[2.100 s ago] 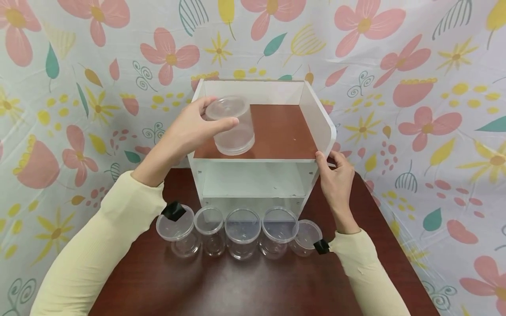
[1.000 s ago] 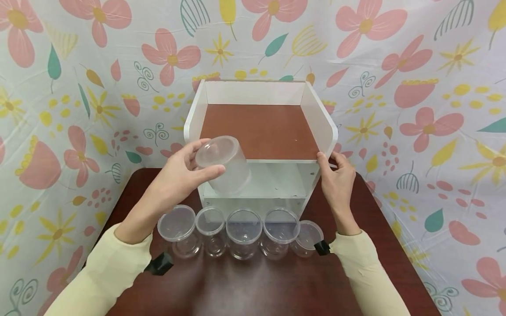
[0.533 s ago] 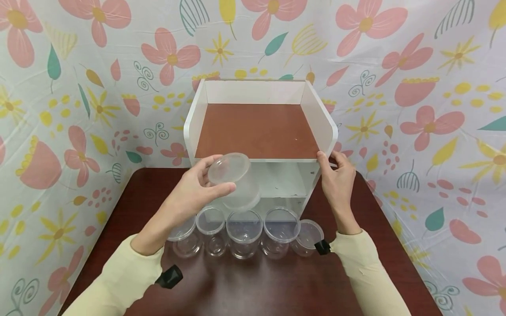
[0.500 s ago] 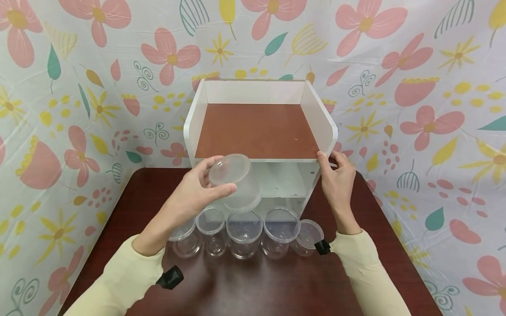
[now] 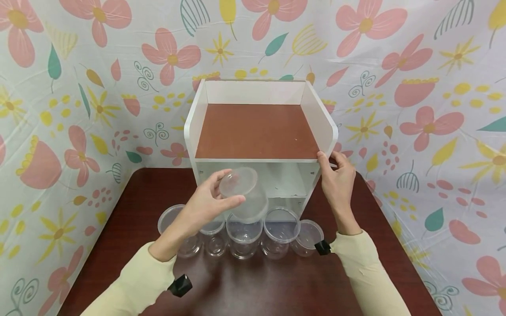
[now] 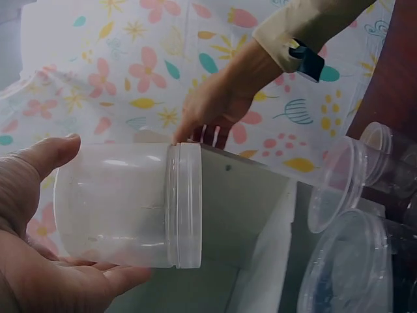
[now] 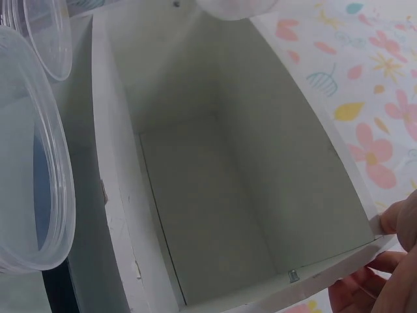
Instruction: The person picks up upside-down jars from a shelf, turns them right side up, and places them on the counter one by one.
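Note:
My left hand (image 5: 203, 205) grips a clear plastic jar (image 5: 248, 199) in front of the white shelf unit (image 5: 200, 127). Thumb and fingers wrap its sides, and it tilts with its lid end down. In the left wrist view the jar's lid (image 6: 189, 205) points toward the row of jars. My right hand (image 5: 337, 180) holds the front edge of the unit's right side panel (image 5: 326, 127), thumb in front. The right wrist view shows those fingers at the panel edge beside a bare compartment (image 7: 202, 195).
Several lidded clear jars stand in a row before the unit, among them a wide middle jar (image 5: 243, 237), a jar right of it (image 5: 280, 232) and a small right-end jar (image 5: 307, 239). My left forearm overlaps the left-end jar (image 5: 170, 216). Under them is a dark red-brown table (image 5: 253, 285).
My left hand has brought the jar down from above the unit's brown top to in front of its shelves, lately shifting right and lower. My right hand stays on the panel.

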Available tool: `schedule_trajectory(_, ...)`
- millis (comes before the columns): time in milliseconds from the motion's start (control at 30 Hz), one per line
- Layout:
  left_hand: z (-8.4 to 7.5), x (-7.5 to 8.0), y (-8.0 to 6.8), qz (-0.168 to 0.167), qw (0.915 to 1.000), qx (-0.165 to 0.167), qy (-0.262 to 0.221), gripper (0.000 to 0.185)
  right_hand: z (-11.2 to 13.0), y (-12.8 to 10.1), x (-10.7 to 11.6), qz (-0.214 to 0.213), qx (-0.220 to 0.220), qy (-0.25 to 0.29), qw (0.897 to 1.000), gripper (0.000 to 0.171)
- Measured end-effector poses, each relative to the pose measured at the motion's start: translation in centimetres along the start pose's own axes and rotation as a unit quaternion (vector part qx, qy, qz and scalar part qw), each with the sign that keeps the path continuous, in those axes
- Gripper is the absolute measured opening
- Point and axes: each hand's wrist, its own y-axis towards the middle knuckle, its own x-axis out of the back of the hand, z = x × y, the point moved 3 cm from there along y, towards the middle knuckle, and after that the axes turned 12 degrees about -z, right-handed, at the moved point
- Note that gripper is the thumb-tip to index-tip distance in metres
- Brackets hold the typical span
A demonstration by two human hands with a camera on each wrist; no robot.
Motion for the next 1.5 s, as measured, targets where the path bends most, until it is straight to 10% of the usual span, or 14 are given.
schedule_trajectory(1500, 4.2, -5.0, 1.0, -0.01, 0.995, 0.041, -0.091, 0.082, 0.1, -0.7, 0.6, 0.022, -0.074, 0.077, 0.994, 0.03)
